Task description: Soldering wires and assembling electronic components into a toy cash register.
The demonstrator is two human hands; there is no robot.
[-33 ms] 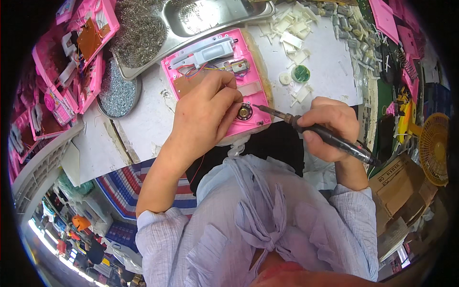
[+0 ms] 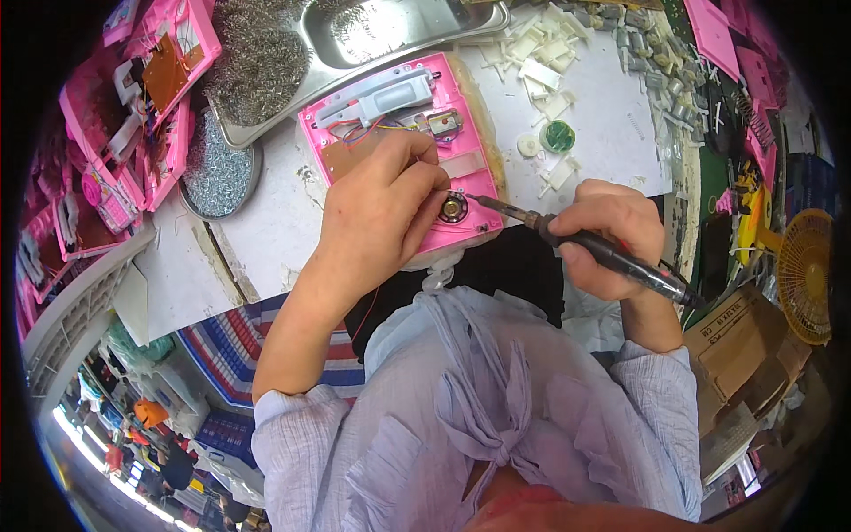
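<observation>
A pink plastic casing (image 2: 474, 133) lies open in front of me, with a grey-white moulded part (image 2: 390, 99), a small motor (image 2: 443, 124) and thin coloured wires in it. Near its lower right corner sits a small round speaker (image 2: 453, 208). My left hand (image 2: 377, 199) rests over the casing, its fingers pinched together beside the speaker; what they hold is hidden. A red wire (image 2: 365, 324) hangs below that hand. My right hand (image 2: 616, 239) is closed round the black handle of a soldering iron (image 2: 612, 254), its tip just above the speaker's upper right edge.
Left of the casing stand a round dish of screws (image 2: 220, 168) and pink casings (image 2: 115, 168). A metal tray (image 2: 355, 53) with springs is behind. White plastic parts (image 2: 541, 75), a green round piece (image 2: 558, 136) and small motors (image 2: 660, 75) lie right, near a yellow fan (image 2: 805, 277).
</observation>
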